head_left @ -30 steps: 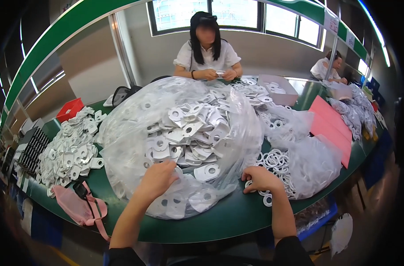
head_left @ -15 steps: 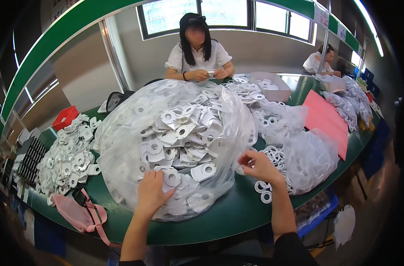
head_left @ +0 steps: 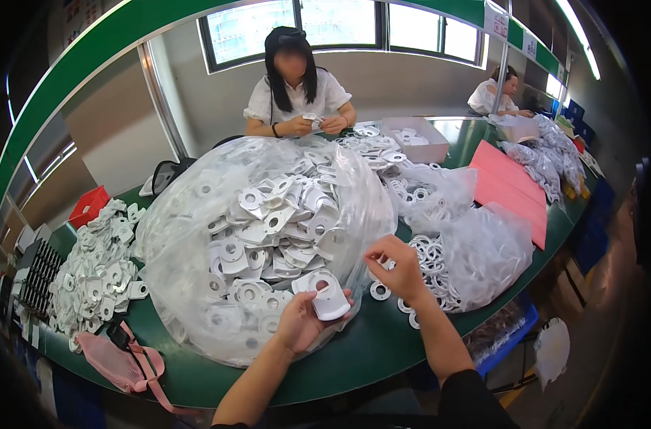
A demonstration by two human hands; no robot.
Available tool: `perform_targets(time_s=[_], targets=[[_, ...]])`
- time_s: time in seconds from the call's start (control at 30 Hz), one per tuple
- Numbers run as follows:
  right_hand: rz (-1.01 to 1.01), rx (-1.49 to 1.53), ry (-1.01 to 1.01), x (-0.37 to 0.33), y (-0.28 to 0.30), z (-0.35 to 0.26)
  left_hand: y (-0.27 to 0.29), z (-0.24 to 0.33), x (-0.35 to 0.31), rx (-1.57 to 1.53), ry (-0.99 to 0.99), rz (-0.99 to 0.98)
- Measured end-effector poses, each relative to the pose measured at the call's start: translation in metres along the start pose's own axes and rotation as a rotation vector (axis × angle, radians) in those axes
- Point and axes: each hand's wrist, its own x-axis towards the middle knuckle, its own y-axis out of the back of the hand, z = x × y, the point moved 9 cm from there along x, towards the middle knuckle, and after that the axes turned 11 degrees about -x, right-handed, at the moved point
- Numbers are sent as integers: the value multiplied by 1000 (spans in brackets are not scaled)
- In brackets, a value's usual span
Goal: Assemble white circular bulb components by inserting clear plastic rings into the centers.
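My left hand (head_left: 298,325) holds a white plastic plate (head_left: 331,306) with a rounded end and a round hole, its palm under it and the thumb at the hole's edge. Behind it lies a large heap of similar white plates (head_left: 275,222) in an opened clear plastic bag (head_left: 172,222). To the right, my right hand (head_left: 403,270) is raised with thumb and fingers curled together; whatever is between the fingertips is hidden. Just below that hand a white ring (head_left: 380,290) lies on the table, beside a pile of white rings (head_left: 431,259).
More white plates (head_left: 97,275) are heaped at the left, near a red bin (head_left: 90,206) and a pink mesh pouch (head_left: 115,361). Clear bags (head_left: 486,250) and a pink sheet (head_left: 508,189) lie on the right. A co-worker (head_left: 297,89) handles a white part across the green table (head_left: 368,368).
My left hand has moved right from the heap, turned palm up, and now holds a white plate. The right hand stays near the rings, still curled. My view has shifted slightly.
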Motion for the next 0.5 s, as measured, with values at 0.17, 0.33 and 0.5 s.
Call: perform_targets(time_s=[0.17,0.33,0.5], targets=[[-765,-202,-225,-42,-39,57,18,-24,1,-45,98,83],[-788,-304,-115,-48,-46,58,21,-27,5,3,130,60],[-566,235,-336,-21,-35,29,22,-23,-3,68,92,79]])
